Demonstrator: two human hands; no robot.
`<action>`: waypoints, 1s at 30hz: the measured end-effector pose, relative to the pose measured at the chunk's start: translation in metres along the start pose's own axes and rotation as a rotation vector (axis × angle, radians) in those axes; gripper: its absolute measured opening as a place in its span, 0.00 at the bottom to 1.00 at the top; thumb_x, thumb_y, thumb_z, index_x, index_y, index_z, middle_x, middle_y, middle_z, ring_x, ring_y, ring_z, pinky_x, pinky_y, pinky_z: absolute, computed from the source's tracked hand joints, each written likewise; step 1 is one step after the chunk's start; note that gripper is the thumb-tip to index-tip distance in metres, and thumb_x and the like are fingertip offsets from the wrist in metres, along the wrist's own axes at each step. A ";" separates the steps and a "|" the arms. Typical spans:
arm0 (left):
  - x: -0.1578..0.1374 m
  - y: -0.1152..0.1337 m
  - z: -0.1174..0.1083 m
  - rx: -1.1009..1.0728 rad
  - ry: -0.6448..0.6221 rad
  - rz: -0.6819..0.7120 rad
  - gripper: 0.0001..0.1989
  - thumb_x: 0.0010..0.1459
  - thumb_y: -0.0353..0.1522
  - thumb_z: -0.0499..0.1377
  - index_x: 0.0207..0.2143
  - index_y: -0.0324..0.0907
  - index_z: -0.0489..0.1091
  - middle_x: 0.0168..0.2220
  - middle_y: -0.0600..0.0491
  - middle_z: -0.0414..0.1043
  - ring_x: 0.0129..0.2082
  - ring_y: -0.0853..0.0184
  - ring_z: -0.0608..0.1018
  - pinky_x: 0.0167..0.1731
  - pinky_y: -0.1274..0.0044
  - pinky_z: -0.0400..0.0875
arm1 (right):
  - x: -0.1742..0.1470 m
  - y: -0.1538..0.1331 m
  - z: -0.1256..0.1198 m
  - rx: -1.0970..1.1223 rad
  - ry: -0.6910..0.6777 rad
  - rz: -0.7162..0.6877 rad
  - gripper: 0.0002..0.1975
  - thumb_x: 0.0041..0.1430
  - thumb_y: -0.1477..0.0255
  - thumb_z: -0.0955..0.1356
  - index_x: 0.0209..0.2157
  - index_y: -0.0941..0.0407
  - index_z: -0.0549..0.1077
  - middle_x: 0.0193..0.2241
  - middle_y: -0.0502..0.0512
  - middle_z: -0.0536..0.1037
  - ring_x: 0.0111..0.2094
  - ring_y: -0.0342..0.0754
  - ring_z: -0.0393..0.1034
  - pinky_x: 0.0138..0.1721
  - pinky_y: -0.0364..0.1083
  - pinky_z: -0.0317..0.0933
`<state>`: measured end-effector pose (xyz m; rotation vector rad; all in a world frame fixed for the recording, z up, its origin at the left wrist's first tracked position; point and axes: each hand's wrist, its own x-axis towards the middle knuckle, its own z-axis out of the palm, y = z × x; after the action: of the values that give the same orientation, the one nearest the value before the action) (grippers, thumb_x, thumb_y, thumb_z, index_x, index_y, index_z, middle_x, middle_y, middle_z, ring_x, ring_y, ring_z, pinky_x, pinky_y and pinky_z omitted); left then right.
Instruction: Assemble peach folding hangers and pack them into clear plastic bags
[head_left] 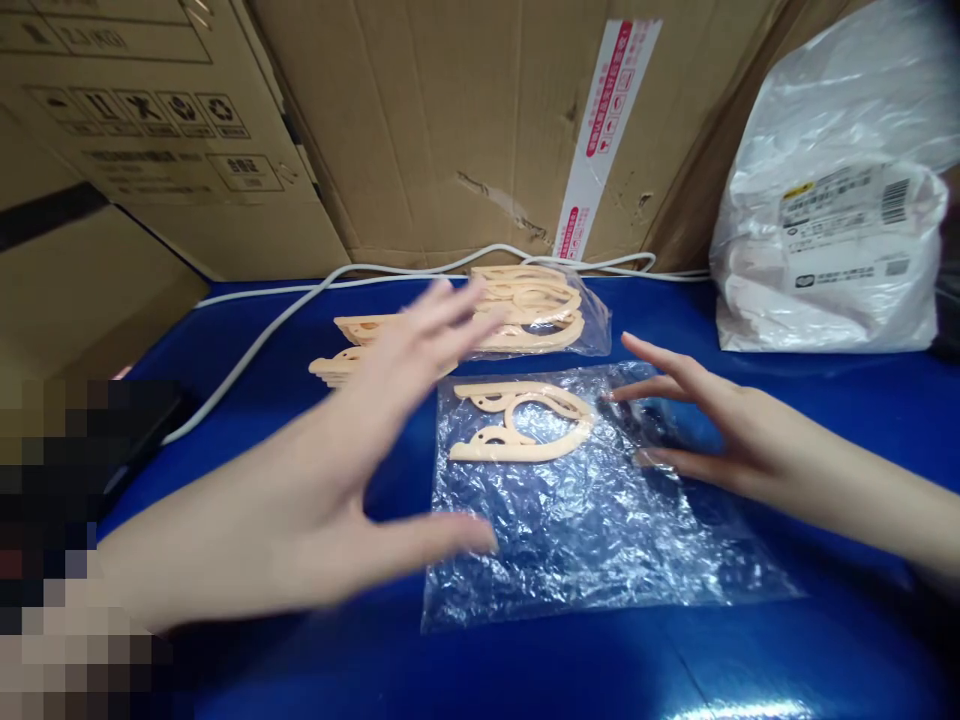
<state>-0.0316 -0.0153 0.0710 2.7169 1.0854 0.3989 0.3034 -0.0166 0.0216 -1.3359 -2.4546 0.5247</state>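
Left hand (pixel 352 460) and right hand (pixel 724 430), spread wide, flank a looped hanger (pixel 525 453); blue bench (pixel 480 665) stretches before the crinkled plastic bag (pixel 585 540).

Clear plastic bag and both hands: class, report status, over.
Left hand open. Right hand open at right side of clear plastic bag. Bag spread out, beige piece toward its upper left. Left hand hides part of beige stack.

hanger (pixel 517 453): pale peach | table (pixel 525 670): blue | tape (pixel 615 90): white, red print | bag (pixel 825 130): white, blurred print seemingly black
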 end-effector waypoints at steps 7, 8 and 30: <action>0.009 -0.067 0.006 0.318 0.268 -0.129 0.43 0.61 0.57 0.50 0.65 0.35 0.51 0.68 0.39 0.48 0.69 0.53 0.50 0.66 0.60 0.38 | -0.005 0.003 -0.009 -0.141 -0.114 -0.027 0.41 0.64 0.60 0.65 0.70 0.47 0.37 0.59 0.58 0.70 0.54 0.58 0.69 0.49 0.56 0.69; 0.009 -0.075 0.008 0.313 0.233 -0.170 0.42 0.61 0.56 0.50 0.66 0.35 0.51 0.68 0.39 0.50 0.68 0.53 0.53 0.66 0.59 0.39 | -0.006 0.002 -0.010 -0.161 -0.113 -0.024 0.40 0.64 0.61 0.64 0.70 0.48 0.38 0.58 0.58 0.70 0.53 0.58 0.70 0.49 0.56 0.69; 0.006 -0.105 0.013 0.081 0.158 -0.215 0.38 0.55 0.54 0.60 0.59 0.40 0.63 0.55 0.47 0.70 0.52 0.54 0.74 0.53 0.59 0.67 | -0.009 0.001 -0.007 -0.231 -0.049 -0.087 0.37 0.65 0.62 0.63 0.70 0.48 0.42 0.53 0.61 0.73 0.47 0.60 0.72 0.43 0.59 0.71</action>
<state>-0.0911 0.0626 0.0309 2.6357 1.4492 0.5523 0.3123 -0.0226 0.0266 -1.3050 -2.6654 0.2619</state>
